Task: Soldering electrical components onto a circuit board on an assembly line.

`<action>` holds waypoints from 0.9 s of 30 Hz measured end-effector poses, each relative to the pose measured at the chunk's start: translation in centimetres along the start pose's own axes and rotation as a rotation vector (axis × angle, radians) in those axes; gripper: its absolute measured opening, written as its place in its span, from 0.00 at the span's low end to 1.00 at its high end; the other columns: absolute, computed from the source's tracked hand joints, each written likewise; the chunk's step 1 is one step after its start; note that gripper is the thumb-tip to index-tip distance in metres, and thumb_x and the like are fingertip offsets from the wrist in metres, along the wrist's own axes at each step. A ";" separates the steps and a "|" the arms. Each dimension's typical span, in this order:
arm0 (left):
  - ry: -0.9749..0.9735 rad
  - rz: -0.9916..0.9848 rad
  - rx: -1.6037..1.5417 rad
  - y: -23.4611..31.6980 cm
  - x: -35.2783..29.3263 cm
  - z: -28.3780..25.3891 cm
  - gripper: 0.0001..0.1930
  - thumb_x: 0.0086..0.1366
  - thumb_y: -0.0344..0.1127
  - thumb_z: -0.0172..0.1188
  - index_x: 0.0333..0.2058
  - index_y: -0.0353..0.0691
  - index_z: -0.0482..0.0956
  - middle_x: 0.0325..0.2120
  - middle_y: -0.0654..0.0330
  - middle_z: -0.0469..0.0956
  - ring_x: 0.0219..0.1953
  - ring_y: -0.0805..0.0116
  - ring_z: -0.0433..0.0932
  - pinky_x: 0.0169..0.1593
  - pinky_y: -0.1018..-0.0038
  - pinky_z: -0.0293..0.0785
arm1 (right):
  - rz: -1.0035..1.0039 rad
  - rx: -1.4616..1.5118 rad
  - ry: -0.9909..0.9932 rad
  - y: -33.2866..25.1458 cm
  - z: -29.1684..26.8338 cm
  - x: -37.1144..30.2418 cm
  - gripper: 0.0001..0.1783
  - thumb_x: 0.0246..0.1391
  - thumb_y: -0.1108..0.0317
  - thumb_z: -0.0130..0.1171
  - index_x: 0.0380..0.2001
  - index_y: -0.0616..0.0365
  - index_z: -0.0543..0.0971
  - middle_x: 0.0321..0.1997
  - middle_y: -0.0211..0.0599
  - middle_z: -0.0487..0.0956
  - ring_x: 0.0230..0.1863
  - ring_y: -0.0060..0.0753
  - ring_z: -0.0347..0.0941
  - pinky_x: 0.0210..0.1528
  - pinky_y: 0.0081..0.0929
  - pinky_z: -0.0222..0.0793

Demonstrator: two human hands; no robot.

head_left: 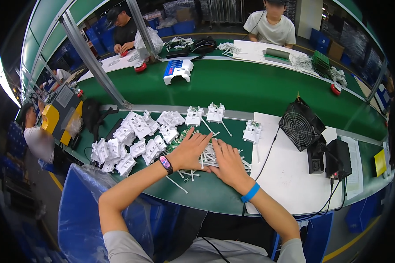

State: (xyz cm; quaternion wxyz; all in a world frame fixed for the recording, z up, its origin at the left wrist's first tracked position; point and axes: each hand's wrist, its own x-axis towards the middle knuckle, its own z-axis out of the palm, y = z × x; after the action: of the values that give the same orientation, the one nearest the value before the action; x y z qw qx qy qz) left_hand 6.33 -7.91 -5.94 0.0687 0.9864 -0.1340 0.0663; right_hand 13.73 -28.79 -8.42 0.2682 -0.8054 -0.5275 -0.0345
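A blue bin (81,210) stands by the green table (215,189), where white plastic parts (138,127) pile up; left hand (189,152) and right hand (229,165), fingers spread, rest over thin white pieces (209,157); rightward, a black fan (299,127) sits on white sheeting (272,175).

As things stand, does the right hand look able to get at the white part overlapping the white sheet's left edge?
Probably yes: the white part lies just beyond the right hand, with nothing tall between them, though the hand rests on the white sticks.
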 end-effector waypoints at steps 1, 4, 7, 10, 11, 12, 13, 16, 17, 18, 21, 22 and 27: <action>0.046 0.015 0.016 0.1 0.2 0.1 0.63 0.46 0.72 0.72 0.69 0.28 0.61 0.57 0.47 0.73 0.62 0.51 0.70 0.75 0.42 0.48 | -0.013 -0.039 0.040 -0.1 -0.2 -0.1 0.54 0.45 0.62 0.76 0.72 0.66 0.59 0.69 0.56 0.65 0.66 0.56 0.64 0.64 0.45 0.61; 0.151 0.031 0.043 0.1 0.3 0.9 0.59 0.47 0.72 0.70 0.66 0.29 0.66 0.51 0.51 0.74 0.58 0.52 0.72 0.74 0.44 0.51 | 0.012 -0.114 0.085 -1.6 -1.2 -0.2 0.54 0.49 0.65 0.73 0.74 0.67 0.56 0.75 0.64 0.56 0.74 0.68 0.54 0.73 0.55 0.54; 0.157 0.020 0.075 0.0 0.2 1.4 0.58 0.49 0.73 0.69 0.65 0.28 0.66 0.46 0.53 0.74 0.55 0.53 0.73 0.74 0.45 0.50 | 0.074 -0.174 0.086 -3.7 -2.3 -0.7 0.51 0.50 0.70 0.69 0.73 0.69 0.55 0.77 0.66 0.51 0.77 0.72 0.47 0.76 0.62 0.48; 0.074 -0.044 0.148 0.3 -0.2 0.9 0.60 0.49 0.71 0.68 0.67 0.25 0.62 0.48 0.50 0.74 0.56 0.52 0.73 0.76 0.42 0.44 | 0.028 -0.100 0.103 -7.7 -3.7 -1.4 0.50 0.50 0.70 0.68 0.73 0.68 0.56 0.77 0.66 0.51 0.78 0.72 0.46 0.76 0.61 0.48; 0.141 -0.026 0.192 0.2 -0.6 1.1 0.61 0.49 0.71 0.68 0.69 0.25 0.60 0.52 0.47 0.74 0.60 0.49 0.71 0.76 0.42 0.42 | -0.015 -0.019 0.104 -9.2 -4.4 -1.9 0.50 0.49 0.70 0.69 0.73 0.68 0.56 0.77 0.65 0.51 0.78 0.71 0.47 0.76 0.60 0.49; 0.213 0.004 0.237 0.2 -0.5 0.6 0.62 0.49 0.70 0.68 0.70 0.25 0.58 0.55 0.44 0.73 0.64 0.46 0.69 0.76 0.41 0.40 | -0.069 0.054 0.122 -10.0 -4.7 -2.4 0.46 0.49 0.70 0.69 0.70 0.66 0.60 0.74 0.63 0.57 0.75 0.69 0.54 0.74 0.55 0.53; 0.186 0.015 0.222 0.1 -1.0 -0.1 0.64 0.48 0.69 0.69 0.71 0.25 0.55 0.65 0.37 0.67 0.71 0.42 0.61 0.76 0.40 0.38 | -0.105 0.113 0.105 -10.5 -4.6 -2.8 0.44 0.49 0.69 0.69 0.68 0.66 0.63 0.72 0.61 0.60 0.72 0.67 0.57 0.72 0.53 0.56; 0.092 -0.037 0.115 1.2 -2.4 -6.4 0.67 0.46 0.73 0.70 0.72 0.26 0.54 0.71 0.35 0.56 0.75 0.41 0.55 0.76 0.39 0.38 | -0.191 0.240 0.095 -11.3 -4.7 -3.1 0.33 0.51 0.69 0.68 0.59 0.65 0.70 0.60 0.52 0.70 0.62 0.58 0.67 0.64 0.48 0.63; 0.069 -0.100 0.115 0.6 -3.7 -7.8 0.68 0.45 0.73 0.71 0.72 0.27 0.54 0.70 0.34 0.57 0.74 0.40 0.56 0.76 0.39 0.38 | -0.202 0.286 -0.003 -11.5 -4.2 -3.1 0.29 0.51 0.69 0.67 0.56 0.64 0.71 0.56 0.50 0.72 0.58 0.55 0.69 0.60 0.46 0.65; 0.048 -0.162 0.119 -0.4 -4.9 -8.9 0.68 0.45 0.73 0.72 0.71 0.27 0.55 0.70 0.33 0.59 0.74 0.39 0.56 0.76 0.40 0.39 | -0.215 0.331 -0.098 -11.6 -3.6 -2.9 0.26 0.52 0.69 0.66 0.53 0.64 0.73 0.52 0.47 0.74 0.54 0.52 0.70 0.56 0.45 0.67; -0.046 -0.454 -0.005 -4.6 -9.1 -9.8 0.51 0.49 0.60 0.77 0.65 0.34 0.69 0.59 0.42 0.73 0.63 0.42 0.70 0.68 0.53 0.65 | -0.269 0.499 -0.088 -12.2 0.9 -1.4 0.19 0.52 0.70 0.65 0.47 0.62 0.75 0.46 0.46 0.74 0.49 0.49 0.71 0.51 0.42 0.66; -0.050 -0.504 -0.001 -5.3 -10.6 -9.7 0.48 0.49 0.58 0.78 0.63 0.34 0.72 0.56 0.43 0.75 0.60 0.43 0.72 0.65 0.55 0.68 | -0.299 0.532 -0.116 -12.7 2.3 -0.7 0.18 0.52 0.70 0.65 0.46 0.63 0.75 0.46 0.47 0.74 0.49 0.49 0.71 0.51 0.40 0.65; 0.050 -0.594 0.001 -6.6 -14.5 -5.5 0.42 0.51 0.50 0.77 0.60 0.31 0.75 0.53 0.44 0.78 0.57 0.45 0.73 0.62 0.58 0.71 | -0.277 0.074 0.161 -15.9 7.7 4.3 0.14 0.49 0.71 0.61 0.40 0.62 0.76 0.43 0.45 0.74 0.46 0.44 0.70 0.49 0.37 0.64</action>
State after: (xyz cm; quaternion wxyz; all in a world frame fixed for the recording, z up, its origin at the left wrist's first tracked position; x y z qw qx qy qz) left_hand -6.31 2.95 -3.45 0.0878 0.9805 0.1621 0.0675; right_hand 0.07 -16.79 -7.24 0.3319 -0.7092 -0.6110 -0.1162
